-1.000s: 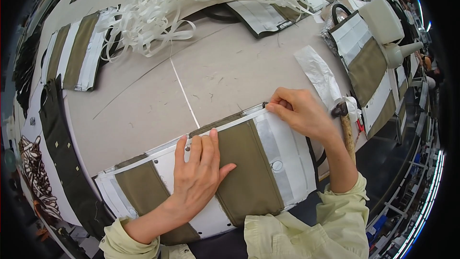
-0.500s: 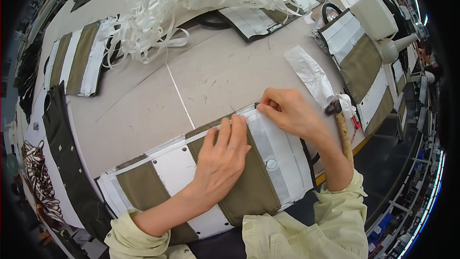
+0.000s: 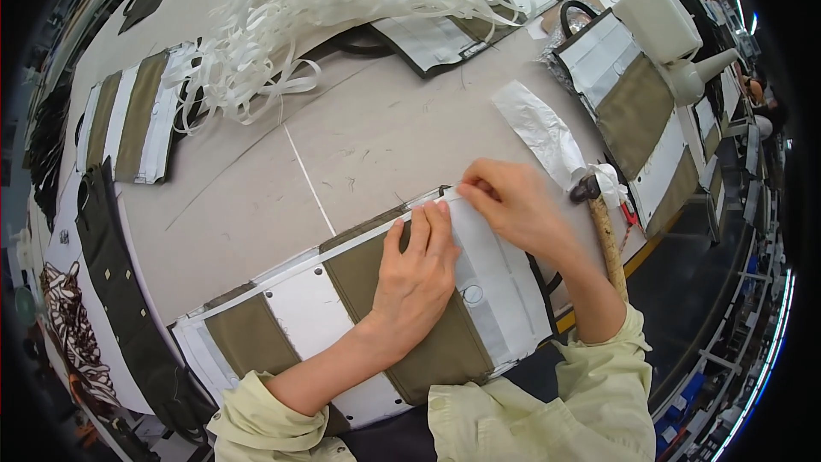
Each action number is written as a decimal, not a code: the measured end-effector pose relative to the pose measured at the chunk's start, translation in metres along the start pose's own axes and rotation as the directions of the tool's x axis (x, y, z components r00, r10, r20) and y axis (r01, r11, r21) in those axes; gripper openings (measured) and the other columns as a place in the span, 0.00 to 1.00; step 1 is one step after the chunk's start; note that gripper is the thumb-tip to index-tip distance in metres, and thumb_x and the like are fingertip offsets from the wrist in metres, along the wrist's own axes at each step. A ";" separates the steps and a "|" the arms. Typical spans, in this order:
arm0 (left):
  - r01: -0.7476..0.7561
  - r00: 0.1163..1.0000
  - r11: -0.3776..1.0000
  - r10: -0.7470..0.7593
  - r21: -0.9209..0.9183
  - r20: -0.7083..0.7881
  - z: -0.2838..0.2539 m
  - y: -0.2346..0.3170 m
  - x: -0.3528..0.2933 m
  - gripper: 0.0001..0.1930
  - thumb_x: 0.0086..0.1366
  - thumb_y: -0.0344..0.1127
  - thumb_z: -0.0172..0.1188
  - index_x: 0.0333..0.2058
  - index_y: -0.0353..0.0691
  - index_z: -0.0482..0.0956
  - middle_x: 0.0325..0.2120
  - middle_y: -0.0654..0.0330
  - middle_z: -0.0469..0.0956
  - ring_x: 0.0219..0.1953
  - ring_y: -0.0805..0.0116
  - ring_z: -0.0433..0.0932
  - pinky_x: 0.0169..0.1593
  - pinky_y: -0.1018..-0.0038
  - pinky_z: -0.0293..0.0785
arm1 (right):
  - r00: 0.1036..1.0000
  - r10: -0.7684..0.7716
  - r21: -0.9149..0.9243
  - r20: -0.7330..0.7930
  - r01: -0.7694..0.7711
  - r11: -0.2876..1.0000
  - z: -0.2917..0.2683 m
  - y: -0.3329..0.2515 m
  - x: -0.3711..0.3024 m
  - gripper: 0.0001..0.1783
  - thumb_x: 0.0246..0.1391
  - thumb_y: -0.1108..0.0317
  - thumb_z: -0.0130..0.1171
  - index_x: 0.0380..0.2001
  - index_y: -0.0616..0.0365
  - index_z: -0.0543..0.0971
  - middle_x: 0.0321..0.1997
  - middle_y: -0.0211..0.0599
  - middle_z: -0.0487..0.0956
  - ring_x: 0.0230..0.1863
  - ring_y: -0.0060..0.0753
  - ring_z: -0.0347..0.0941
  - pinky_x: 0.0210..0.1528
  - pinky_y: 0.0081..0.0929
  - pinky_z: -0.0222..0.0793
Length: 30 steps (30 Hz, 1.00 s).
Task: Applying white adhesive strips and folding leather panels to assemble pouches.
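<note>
At far left, a bundled brown-and-white patterned cloth (image 3: 73,325) lies beside a long black fabric strip (image 3: 124,282) with small pale diamond marks. Next, on the pale grey surface (image 3: 256,171), the large rectangular fabric panel striped in olive and white (image 3: 333,304) lies slanted at the near edge, directly before the person, with a narrow white tape (image 3: 359,237) along its far side. Beyond it spreads a tangled heap of glossy white ribbon (image 3: 342,8). The left hand (image 3: 419,278) rests flat on the panel, fingers extended and together, their tips on the tape. Just right of it, the right hand (image 3: 505,201) pinches the tape's right end between thumb and forefinger. Near the right forearm lies a dark-headed hammer with a mottled tan wooden handle (image 3: 609,244); farther right sits a whitish plastic bottle with a conical nozzle (image 3: 657,21).
</note>
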<state>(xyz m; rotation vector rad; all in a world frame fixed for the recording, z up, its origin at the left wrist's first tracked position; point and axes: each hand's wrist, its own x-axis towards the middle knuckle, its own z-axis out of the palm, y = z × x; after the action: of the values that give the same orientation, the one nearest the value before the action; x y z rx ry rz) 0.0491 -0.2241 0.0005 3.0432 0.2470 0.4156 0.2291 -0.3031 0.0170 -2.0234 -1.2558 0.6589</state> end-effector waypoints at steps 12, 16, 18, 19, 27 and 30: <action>0.049 0.999 0.999 -0.049 0.018 0.019 -0.003 0.006 0.011 0.29 0.62 0.35 0.65 0.59 0.23 0.75 0.49 0.46 0.74 0.53 0.53 0.76 0.56 0.63 0.77 | 0.995 0.094 -0.008 -0.040 -0.095 0.995 -0.009 -0.001 -0.007 0.06 0.60 0.72 0.63 0.33 0.65 0.80 0.27 0.47 0.81 0.27 0.44 0.79 0.32 0.37 0.71; 0.042 0.999 0.998 -0.042 0.049 0.011 -0.001 0.007 0.009 0.28 0.63 0.35 0.65 0.58 0.23 0.75 0.49 0.46 0.74 0.52 0.53 0.76 0.56 0.62 0.77 | 0.990 0.071 0.049 -0.123 -0.065 0.997 -0.014 0.005 -0.015 0.04 0.60 0.74 0.63 0.36 0.64 0.81 0.31 0.38 0.79 0.29 0.31 0.74 0.32 0.30 0.69; 0.044 0.999 0.998 -0.044 0.052 0.002 -0.001 0.009 0.008 0.28 0.64 0.35 0.65 0.59 0.23 0.75 0.49 0.45 0.74 0.53 0.52 0.76 0.57 0.61 0.77 | 0.994 0.034 0.037 -0.104 -0.031 0.999 -0.015 0.006 -0.017 0.05 0.60 0.75 0.64 0.39 0.65 0.81 0.32 0.34 0.78 0.29 0.23 0.70 0.32 0.25 0.67; 0.044 0.999 0.998 -0.044 0.051 -0.002 -0.001 0.009 0.008 0.28 0.64 0.35 0.65 0.59 0.23 0.75 0.49 0.45 0.74 0.53 0.52 0.76 0.57 0.61 0.77 | 0.992 0.027 0.027 -0.125 -0.024 0.999 -0.015 0.005 -0.017 0.04 0.59 0.75 0.64 0.37 0.63 0.81 0.31 0.36 0.78 0.29 0.30 0.73 0.32 0.28 0.68; 0.042 0.999 0.998 -0.042 0.038 0.001 0.001 0.011 0.005 0.27 0.66 0.35 0.62 0.59 0.22 0.74 0.52 0.44 0.73 0.55 0.49 0.75 0.58 0.57 0.76 | 0.981 -0.032 -0.009 -0.190 0.031 0.999 -0.009 0.006 -0.018 0.03 0.57 0.75 0.64 0.35 0.61 0.81 0.30 0.40 0.79 0.29 0.40 0.76 0.33 0.34 0.70; 0.047 0.999 0.999 -0.047 0.015 0.020 0.000 0.011 0.005 0.27 0.66 0.34 0.62 0.59 0.21 0.74 0.53 0.44 0.72 0.56 0.49 0.74 0.58 0.55 0.77 | 0.982 -0.039 -0.020 -0.186 0.035 0.999 -0.009 0.007 -0.019 0.03 0.58 0.75 0.63 0.35 0.62 0.81 0.30 0.40 0.78 0.30 0.40 0.76 0.33 0.34 0.70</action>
<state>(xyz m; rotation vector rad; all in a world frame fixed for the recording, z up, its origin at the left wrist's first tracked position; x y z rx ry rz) 0.0556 -0.2343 0.0028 3.0471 0.3209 0.3814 0.2319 -0.3253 0.0188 -2.0188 -1.1883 0.4310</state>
